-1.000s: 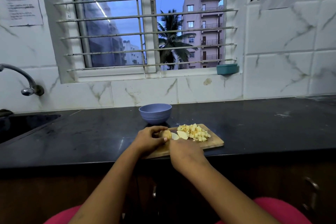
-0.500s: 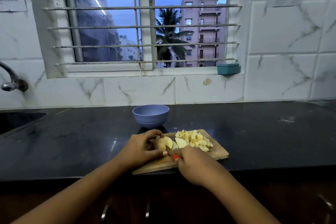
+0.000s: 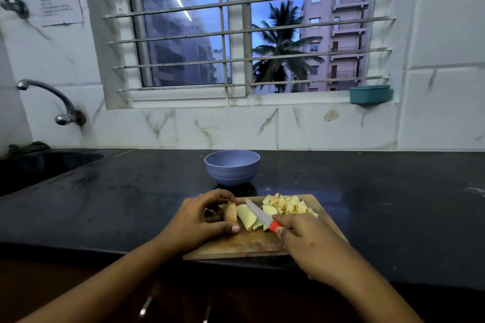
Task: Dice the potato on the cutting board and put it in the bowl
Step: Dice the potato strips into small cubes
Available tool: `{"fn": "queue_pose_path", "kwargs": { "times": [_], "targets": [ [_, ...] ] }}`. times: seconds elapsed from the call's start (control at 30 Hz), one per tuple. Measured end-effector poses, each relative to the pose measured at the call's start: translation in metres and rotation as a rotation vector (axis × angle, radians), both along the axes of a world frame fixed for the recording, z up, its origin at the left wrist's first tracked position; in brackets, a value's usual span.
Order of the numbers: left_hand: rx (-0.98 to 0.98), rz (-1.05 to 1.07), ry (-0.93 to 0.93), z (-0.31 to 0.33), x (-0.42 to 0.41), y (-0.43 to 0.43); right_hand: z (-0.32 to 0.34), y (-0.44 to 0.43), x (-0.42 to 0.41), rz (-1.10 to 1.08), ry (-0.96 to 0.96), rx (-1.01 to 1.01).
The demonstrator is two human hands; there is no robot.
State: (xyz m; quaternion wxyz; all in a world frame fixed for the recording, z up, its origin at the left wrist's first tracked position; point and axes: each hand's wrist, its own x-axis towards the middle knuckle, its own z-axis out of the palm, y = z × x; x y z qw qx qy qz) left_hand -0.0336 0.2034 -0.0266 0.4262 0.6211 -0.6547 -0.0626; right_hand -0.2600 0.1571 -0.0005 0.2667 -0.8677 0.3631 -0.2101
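Potato (image 3: 246, 215) on cutting board (image 3: 236, 246): left fingers (image 3: 228, 228) curl round its end, right fingers (image 3: 286, 219) just beside pinch the knife (image 3: 258, 214) handle. We should tuck left ones back, cut even strips.

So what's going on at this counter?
A person is partway through dicing on a wooden cutting board. The left hand holds the uncut potato piece, while the right hand grips a red-handled knife, its blade over some slices. A pile of cubes sits on the board's right side; the blue bowl stands behind it.
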Motion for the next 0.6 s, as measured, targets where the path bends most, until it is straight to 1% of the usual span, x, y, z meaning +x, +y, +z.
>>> {"fn": "queue_pose_path", "kwargs": {
  "times": [0.1, 0.27, 0.33, 0.47, 0.6],
  "targets": [
    [-0.018, 0.037, 0.006, -0.001, -0.001, 0.0, -0.007, 0.004, 0.011, 0.017, 0.068, -0.056],
    [-0.017, 0.028, 0.002, -0.001, -0.002, 0.0, -0.004, 0.019, 0.024, -0.073, 0.242, -0.284],
    [-0.013, 0.025, -0.008, -0.002, -0.001, 0.0, -0.003, 0.021, 0.024, -0.096, 0.287, -0.339],
    [-0.027, 0.038, -0.014, -0.004, 0.001, -0.001, -0.005, 0.027, 0.022, -0.144, 0.308, -0.345],
    [-0.036, 0.028, -0.014, -0.005, 0.003, -0.004, -0.008, 0.033, 0.023, -0.177, 0.26, -0.307]
  ]
}}
